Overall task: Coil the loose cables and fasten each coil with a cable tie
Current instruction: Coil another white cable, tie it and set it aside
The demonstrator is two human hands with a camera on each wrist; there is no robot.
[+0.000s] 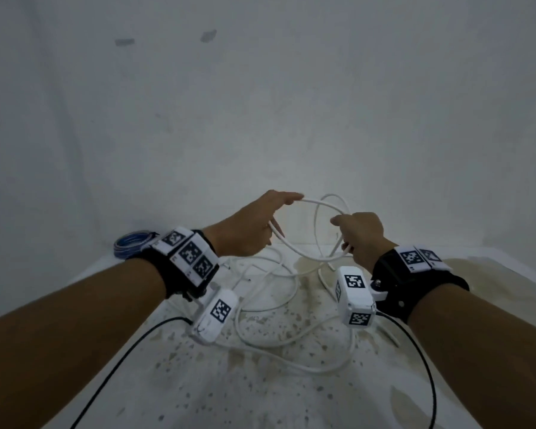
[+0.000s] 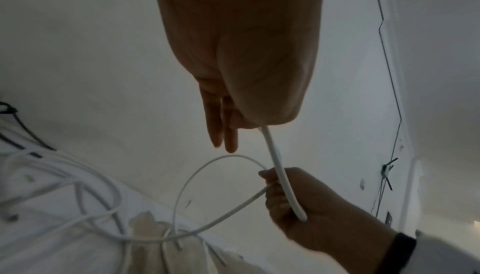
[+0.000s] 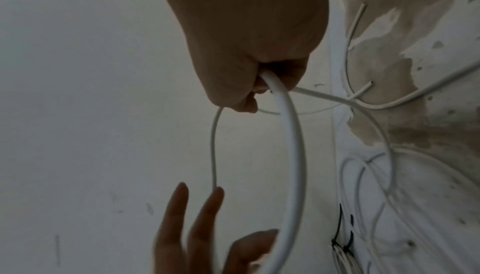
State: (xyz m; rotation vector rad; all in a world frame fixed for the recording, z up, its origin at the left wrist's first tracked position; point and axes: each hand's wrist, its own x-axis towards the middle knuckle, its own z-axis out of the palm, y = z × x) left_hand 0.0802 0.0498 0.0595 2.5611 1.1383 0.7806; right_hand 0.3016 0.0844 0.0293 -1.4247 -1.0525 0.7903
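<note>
A white cable [image 1: 300, 252] forms a raised loop between my two hands above the table. My left hand [image 1: 270, 218] holds the loop's left side, thumb against the cable and fingers [image 3: 205, 217] nearly straight; one strand touches a fingertip. My right hand [image 1: 358, 233] is a fist round the loop's right side, where strands cross. The left wrist view shows the cable [image 2: 279, 167] running from my left hand [image 2: 233, 94] down into my right hand [image 2: 311, 206]. In the right wrist view the thick strand [image 3: 296, 145] leaves my right fist [image 3: 246, 63]. The cable's tail trails onto the table.
More loose white cables [image 1: 260, 308] lie tangled on the stained white table [image 1: 260, 391] below my hands. A blue coil [image 1: 133, 247] sits at the back left corner. Black cable ties [image 3: 344, 235] lie among the cables. A bare wall [image 1: 260, 88] stands close behind.
</note>
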